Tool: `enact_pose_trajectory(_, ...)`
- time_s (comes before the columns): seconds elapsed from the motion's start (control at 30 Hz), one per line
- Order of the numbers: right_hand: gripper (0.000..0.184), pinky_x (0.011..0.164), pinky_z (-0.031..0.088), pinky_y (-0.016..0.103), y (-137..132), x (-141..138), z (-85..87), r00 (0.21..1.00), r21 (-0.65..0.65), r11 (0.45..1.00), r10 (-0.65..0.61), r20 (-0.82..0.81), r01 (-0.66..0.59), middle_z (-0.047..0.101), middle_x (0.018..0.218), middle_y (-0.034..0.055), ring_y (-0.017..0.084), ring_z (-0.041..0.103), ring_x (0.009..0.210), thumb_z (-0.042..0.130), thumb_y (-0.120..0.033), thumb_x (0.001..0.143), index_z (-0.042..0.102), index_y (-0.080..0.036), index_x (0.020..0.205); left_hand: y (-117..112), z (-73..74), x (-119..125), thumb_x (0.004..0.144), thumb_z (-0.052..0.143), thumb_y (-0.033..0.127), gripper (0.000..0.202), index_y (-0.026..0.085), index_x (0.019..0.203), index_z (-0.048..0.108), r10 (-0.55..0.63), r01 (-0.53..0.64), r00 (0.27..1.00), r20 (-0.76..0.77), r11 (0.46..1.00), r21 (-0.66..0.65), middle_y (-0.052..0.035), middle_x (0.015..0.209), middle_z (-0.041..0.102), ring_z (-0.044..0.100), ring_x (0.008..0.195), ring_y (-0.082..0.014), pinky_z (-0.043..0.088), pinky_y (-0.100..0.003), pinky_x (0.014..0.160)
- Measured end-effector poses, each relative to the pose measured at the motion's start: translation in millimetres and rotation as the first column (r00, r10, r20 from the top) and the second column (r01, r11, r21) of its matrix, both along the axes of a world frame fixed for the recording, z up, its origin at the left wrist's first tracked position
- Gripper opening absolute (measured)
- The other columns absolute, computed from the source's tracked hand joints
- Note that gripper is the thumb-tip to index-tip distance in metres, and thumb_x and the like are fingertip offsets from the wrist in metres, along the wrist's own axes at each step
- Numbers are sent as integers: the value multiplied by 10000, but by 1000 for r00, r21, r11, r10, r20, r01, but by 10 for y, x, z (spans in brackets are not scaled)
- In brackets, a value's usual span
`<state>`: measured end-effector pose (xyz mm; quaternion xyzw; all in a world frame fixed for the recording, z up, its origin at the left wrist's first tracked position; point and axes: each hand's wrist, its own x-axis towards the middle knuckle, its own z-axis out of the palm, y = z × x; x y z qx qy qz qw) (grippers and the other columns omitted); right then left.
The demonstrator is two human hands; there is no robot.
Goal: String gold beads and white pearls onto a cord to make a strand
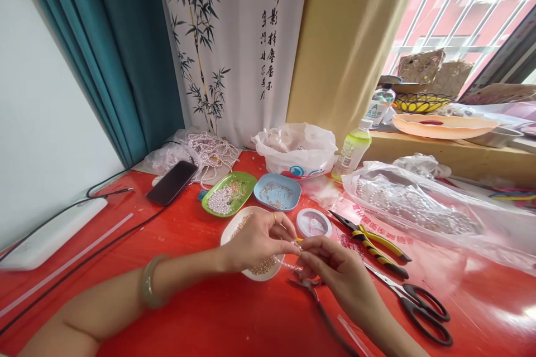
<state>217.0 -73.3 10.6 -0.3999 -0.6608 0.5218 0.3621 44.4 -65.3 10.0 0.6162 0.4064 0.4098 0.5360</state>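
Observation:
My left hand point(257, 240) and my right hand point(335, 270) meet fingertip to fingertip over the red table point(209, 318). Both pinch a thin strand with small beads point(291, 263) between them. Under my left hand lies a white dish point(234, 228) of tiny gold beads. A ring is on one left finger and a pale bangle point(149, 289) on the left wrist. A small dark pair of pliers point(312, 290) lies just below my right hand.
Behind the hands stand a green dish of pearls point(229, 193), a blue dish point(277, 191), a thread spool point(314, 223) and a white plastic bag point(297, 150). Yellow-handled pliers point(377, 245) and black scissors point(419, 304) lie to the right. A phone point(171, 182) lies at left.

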Motion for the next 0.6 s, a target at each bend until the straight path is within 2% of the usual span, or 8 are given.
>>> enact_pose_trajectory(0.17, 203, 483, 469, 227, 21, 11, -4, 999, -10, 1000, -20, 32, 21, 599, 517, 0, 122, 580, 492, 547, -355, 756, 593, -158, 740, 29, 41, -16, 621, 702, 294, 229, 122, 728, 592, -33, 36, 997, -64, 998, 46, -41, 733, 624, 600, 702, -154, 464, -255, 642)
enact_pose_trajectory(0.33, 256, 477, 461, 224, 75, 28, -22, 997, -73, 995, -76, -15, 75, 589, 527, 1, 114, 563, 475, 611, -408, 695, 593, -154, 723, 54, 108, -70, 708, 613, 359, 233, 137, 771, 645, 27, 5, 977, -213, 989, 149, -52, 788, 642, 579, 737, -151, 452, -260, 674)
enact_pose_trajectory(0.43, 268, 467, 444, 215, 84, 22, -26, 997, -108, 992, -66, -35, 62, 578, 523, -6, 106, 548, 467, 630, -418, 674, 595, -155, 713, 57, 116, -100, 702, 622, 318, 179, 158, 769, 668, 56, 13, 950, -308, 976, 217, -52, 817, 644, 573, 772, -163, 448, -259, 683)
enact_pose_trajectory(0.6, 269, 438, 420, 209, 70, -4, -13, 997, -133, 989, -67, -31, 62, 565, 515, -18, 96, 529, 437, 645, -421, 650, 587, -159, 667, 53, 91, -107, 674, 643, 234, 106, 183, 755, 686, 67, 40, 928, -366, 960, 278, -41, 793, 653, 575, 762, -162, 447, -256, 682)
